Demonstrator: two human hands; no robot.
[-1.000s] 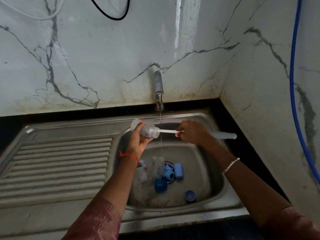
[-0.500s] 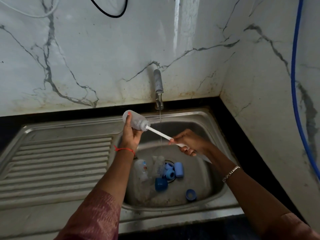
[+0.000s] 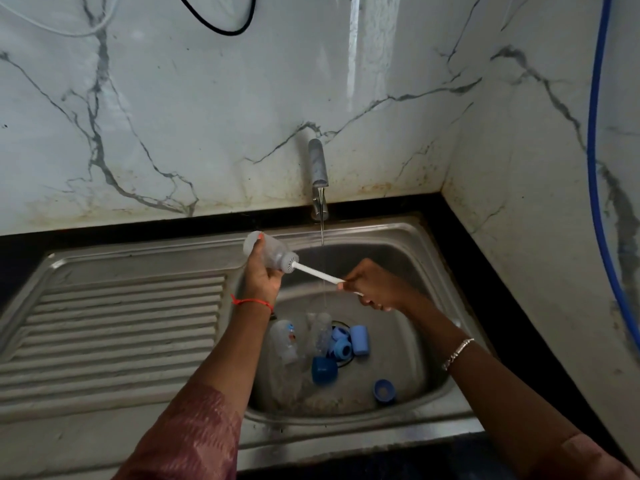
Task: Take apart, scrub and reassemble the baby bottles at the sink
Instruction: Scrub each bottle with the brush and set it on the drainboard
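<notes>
My left hand [image 3: 262, 278] grips a clear baby bottle [image 3: 268, 251] above the left edge of the sink basin [image 3: 408, 344], its mouth tilted down to the right. A white bottle brush [image 3: 317, 273] runs from the bottle's mouth to my right hand [image 3: 375, 289], which is closed around its handle. The brush head is inside the bottle. On the basin floor lie two more clear bottles [image 3: 301, 337], blue collars [image 3: 341, 346], a blue cap [image 3: 359, 340], a blue cup-shaped cap [image 3: 324, 370] and a blue lid [image 3: 383, 390].
The tap [image 3: 318, 171] on the back wall runs a thin stream of water into the basin, between my hands. A ribbed steel drainboard [image 3: 114, 327] lies to the left. Marble walls close the back and right; a blue hose [image 3: 597, 168] hangs on the right wall.
My left hand has raised the bottle up and leftward and tipped its mouth down. My right hand dropped lower and drew the brush partly out, so more handle shows.
</notes>
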